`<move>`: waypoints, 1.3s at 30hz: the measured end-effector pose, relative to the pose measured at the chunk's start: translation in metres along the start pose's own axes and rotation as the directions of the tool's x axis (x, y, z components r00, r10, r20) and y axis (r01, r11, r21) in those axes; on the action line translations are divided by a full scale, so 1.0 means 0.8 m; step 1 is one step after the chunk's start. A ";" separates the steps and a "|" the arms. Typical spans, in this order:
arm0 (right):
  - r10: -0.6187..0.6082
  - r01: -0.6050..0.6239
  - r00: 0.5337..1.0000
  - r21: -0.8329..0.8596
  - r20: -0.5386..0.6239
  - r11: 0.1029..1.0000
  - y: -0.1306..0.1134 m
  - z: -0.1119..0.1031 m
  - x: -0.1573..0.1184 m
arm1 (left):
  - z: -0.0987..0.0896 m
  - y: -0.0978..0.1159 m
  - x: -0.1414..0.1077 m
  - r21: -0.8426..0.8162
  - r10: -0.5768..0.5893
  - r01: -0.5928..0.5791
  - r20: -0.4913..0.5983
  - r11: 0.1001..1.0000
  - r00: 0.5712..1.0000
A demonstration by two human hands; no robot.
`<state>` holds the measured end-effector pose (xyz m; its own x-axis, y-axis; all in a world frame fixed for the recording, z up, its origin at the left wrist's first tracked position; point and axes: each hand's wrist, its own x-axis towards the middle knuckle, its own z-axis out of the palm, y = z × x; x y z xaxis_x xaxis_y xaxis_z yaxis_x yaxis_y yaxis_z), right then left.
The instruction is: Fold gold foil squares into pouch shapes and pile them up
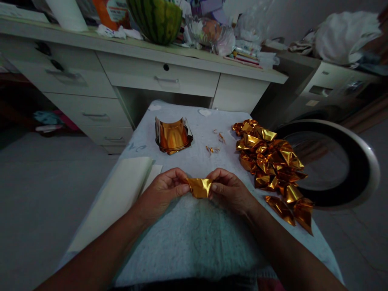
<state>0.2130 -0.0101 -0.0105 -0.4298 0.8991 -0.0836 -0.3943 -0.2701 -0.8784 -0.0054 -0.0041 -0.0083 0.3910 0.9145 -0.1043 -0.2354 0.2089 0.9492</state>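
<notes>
A small gold foil piece is stretched between my two hands above the cloth-covered table. My left hand pinches its left end, and my right hand pinches the right end. Beyond them stands a stack of curved gold foil sheets. Thin gold twists lie on the cloth to the right of the stack. A heap of folded gold foil pieces covers the table's right side.
White paper sheets lie along the table's left side. Behind is a white desk with drawers, bearing a watermelon and clutter. At the right, a washing machine has its round door open beside the table.
</notes>
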 end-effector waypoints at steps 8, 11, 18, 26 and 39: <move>-0.033 0.033 0.999 -0.031 0.007 0.999 -0.001 -0.002 0.001 | 0.005 -0.002 0.001 0.042 -0.033 0.031 0.042 0.999 0.999; -0.052 0.048 0.997 -0.067 -0.061 0.997 -0.004 -0.003 0.002 | 0.008 -0.002 -0.001 0.047 -0.051 0.047 0.097 0.998 0.994; 0.026 -0.027 1.000 -0.076 -0.010 0.997 -0.001 -0.005 0.000 | 0.007 0.000 0.000 0.060 0.031 -0.027 -0.067 0.998 0.997; -0.028 0.022 0.997 -0.082 -0.070 0.996 -0.004 -0.004 0.000 | 0.006 -0.003 0.001 0.055 0.027 -0.030 0.059 0.998 0.998; -0.125 0.009 0.963 -0.435 -0.239 0.900 -0.006 0.009 -0.005 | 0.009 -0.007 -0.005 0.758 0.471 -0.579 0.410 0.300 0.781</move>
<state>0.2106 -0.0153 -0.0027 -0.1704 0.9819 -0.0831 -0.0054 -0.0852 -0.9963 0.0005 -0.0113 -0.0108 0.5595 0.6705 0.4872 0.3778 -0.7295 0.5702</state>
